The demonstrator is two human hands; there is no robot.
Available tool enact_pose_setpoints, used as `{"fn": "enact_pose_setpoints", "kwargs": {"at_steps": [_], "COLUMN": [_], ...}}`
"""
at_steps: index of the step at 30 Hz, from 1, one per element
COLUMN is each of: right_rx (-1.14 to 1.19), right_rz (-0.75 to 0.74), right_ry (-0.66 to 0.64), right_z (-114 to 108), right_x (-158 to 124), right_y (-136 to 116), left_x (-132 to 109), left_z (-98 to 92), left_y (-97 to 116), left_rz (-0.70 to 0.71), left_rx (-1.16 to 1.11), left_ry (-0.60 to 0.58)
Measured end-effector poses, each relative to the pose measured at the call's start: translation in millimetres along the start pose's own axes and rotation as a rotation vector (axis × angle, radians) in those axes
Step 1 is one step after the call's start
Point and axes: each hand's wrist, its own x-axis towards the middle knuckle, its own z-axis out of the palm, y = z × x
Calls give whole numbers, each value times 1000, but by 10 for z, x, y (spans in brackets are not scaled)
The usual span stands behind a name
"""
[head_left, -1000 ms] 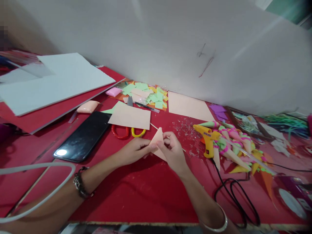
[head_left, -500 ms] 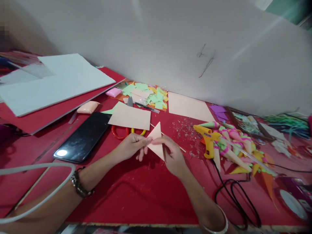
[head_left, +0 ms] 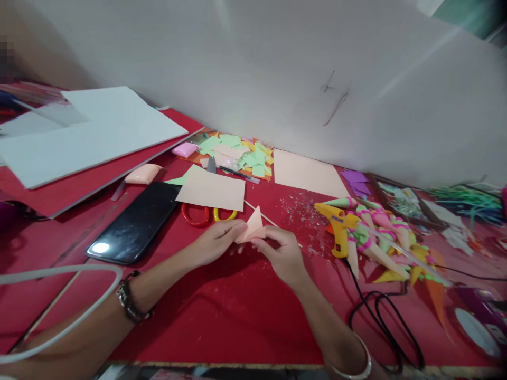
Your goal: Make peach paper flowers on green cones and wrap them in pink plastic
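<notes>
A small peach paper piece (head_left: 253, 226), folded to a point at the top, is held above the red table between both hands. My left hand (head_left: 224, 237) pinches its left side, thumb on top. From the right, my right hand (head_left: 283, 253) grips the lower right corner between thumb and fingers. Just behind the hands lie a thin stick (head_left: 263, 215) and a pair of scissors with a red handle loop (head_left: 196, 215) and a yellow one. Their blades are partly hidden under a peach paper sheet (head_left: 214, 189).
A black phone (head_left: 137, 221) lies to the left. On the right, a yellow glue gun (head_left: 337, 227) with a looped black cord rests beside several paper cones (head_left: 382, 227). Paper scraps (head_left: 257, 158) are heaped at the back. A white board (head_left: 99, 137) lies at the far left.
The peach paper has gone from a larger flat triangle to a smaller folded shape, its lower right part bent over. My right hand has shifted slightly, its thumb now beneath the corner.
</notes>
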Motion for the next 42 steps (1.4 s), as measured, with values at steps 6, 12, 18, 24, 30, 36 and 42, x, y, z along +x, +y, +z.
{"fn": "enact_pose_setpoints", "kwargs": {"at_steps": [6, 12, 18, 24, 30, 36, 42], "right_rx": [127, 204, 173, 146, 243, 286, 228], "right_rz": [111, 153, 180, 210, 196, 242, 187], "right_ry": [71, 103, 103, 141, 170, 58, -36], "right_z": [48, 78, 87, 123, 146, 93, 48], "right_x": [-18, -18, -19, -25, -32, 7, 9], "right_y": [96, 102, 104, 119, 122, 125, 88], "left_x": [10, -7, -18, 9, -1, -14, -27], "left_z": [-14, -8, 28, 60, 83, 79, 51], "left_y": [6, 10, 42, -26, -22, -13, -15], "left_rz": [44, 69, 22, -8, -80, -91, -72], "left_rx": [94, 83, -16, 10, -64, -75, 113], "left_ry": [-99, -142, -161, -159, -178, -192, -220]}}
